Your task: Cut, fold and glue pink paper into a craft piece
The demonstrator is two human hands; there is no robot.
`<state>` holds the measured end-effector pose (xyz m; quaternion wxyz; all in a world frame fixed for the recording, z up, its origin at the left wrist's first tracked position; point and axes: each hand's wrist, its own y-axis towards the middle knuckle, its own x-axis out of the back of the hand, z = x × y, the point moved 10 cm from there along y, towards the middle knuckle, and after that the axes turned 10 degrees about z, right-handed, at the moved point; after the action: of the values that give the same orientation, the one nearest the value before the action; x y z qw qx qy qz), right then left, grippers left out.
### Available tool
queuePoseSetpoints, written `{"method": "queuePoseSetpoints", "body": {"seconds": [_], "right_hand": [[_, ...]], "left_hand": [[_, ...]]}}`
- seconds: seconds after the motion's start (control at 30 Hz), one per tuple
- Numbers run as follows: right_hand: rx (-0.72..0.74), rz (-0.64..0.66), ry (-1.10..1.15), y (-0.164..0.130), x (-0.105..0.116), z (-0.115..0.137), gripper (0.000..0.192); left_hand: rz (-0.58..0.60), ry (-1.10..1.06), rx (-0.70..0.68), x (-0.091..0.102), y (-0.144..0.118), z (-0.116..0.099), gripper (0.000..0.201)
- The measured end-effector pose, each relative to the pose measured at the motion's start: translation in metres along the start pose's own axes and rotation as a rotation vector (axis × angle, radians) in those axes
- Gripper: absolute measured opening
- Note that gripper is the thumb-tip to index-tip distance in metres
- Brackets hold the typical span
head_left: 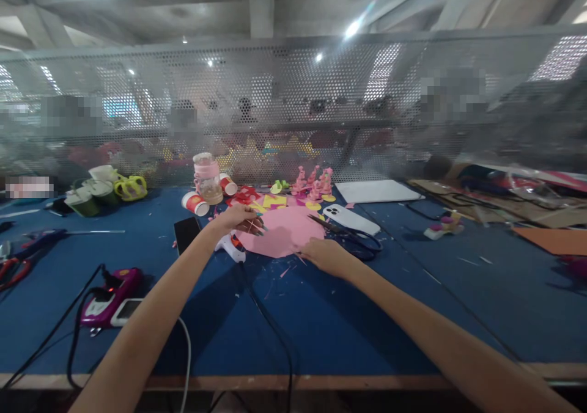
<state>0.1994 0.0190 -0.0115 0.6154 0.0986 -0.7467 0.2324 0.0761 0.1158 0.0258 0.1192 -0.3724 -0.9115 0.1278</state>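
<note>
While both arms reach forward over the blue table (321, 321), the hands meet at a pink sheet (287, 230) that lies flat on the cloth near the middle. The left hand (238, 217) rests on the left edge of this sheet, with the fingers curled down on it; some thin sticks with green tips show under the fingers, but I cannot tell if the hand pinches them or only covers them. The right hand (326, 255) lies at the near right edge of the sheet, palm down, and its fingers seem to press the edge (the fingertips are hidden, so the exact grip is not clear).

Just beside the right hand, black scissors (351, 233) lie on the table, partly over the sheet. A white phone (351, 219) lies behind them, face down. A black phone (186, 233) lies near the left wrist. A white glue gun (232, 246) sits just under the left hand, and its black cable runs toward the near edge. Behind the sheet stand small pink figures (315, 182), a jar with pink lid (207, 178) and red paper cups (195, 203). A purple device (110, 291) is at the left, well apart. Small paper scraps are spread on the cloth.
</note>
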Motion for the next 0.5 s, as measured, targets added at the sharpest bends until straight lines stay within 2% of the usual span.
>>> {"method": "queuePoseSetpoints", "body": {"seconds": [0.27, 0.43, 0.5], "right_hand": [[0.005, 0.05, -0.006, -0.003, 0.005, 0.004, 0.028], [-0.124, 0.012, -0.022, -0.006, 0.007, -0.003, 0.031], [-0.129, -0.003, -0.029, -0.007, 0.006, -0.001, 0.031]], "left_hand": [[0.011, 0.013, 0.012, -0.004, 0.0, 0.0, 0.017], [0.049, 0.007, 0.023, -0.011, 0.002, 0.002, 0.018], [0.063, 0.009, 0.022, -0.014, 0.003, 0.002, 0.019]]}}
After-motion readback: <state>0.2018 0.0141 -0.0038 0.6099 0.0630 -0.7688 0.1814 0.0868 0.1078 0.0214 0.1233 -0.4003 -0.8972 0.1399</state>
